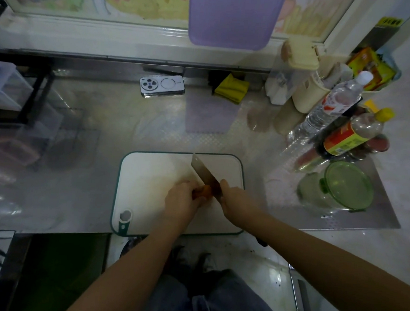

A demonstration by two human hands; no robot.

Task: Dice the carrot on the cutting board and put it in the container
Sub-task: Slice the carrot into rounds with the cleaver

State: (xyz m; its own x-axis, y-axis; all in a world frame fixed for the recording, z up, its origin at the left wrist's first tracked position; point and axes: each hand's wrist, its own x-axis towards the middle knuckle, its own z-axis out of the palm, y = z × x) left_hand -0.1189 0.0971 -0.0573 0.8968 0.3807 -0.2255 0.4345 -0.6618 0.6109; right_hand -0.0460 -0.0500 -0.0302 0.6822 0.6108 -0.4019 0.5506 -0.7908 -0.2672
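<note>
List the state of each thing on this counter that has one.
Orange carrot, held on the white cutting board by the left hand.
Steel cleaver, gripped by the right hand, blade at the carrot.
Clear water bottle, capped.
Round green-lidded glass container, lid seating unclear.

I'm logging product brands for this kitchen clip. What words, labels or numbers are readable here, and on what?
No text reads clearly.
Clear water bottle, red label: too blurred.
Dark sauce bottle, red and yellow label: too blurred.
Yellow-and-black sign at top right: characters too blurred.
Yellow packets behind the bottles: too blurred.
</note>
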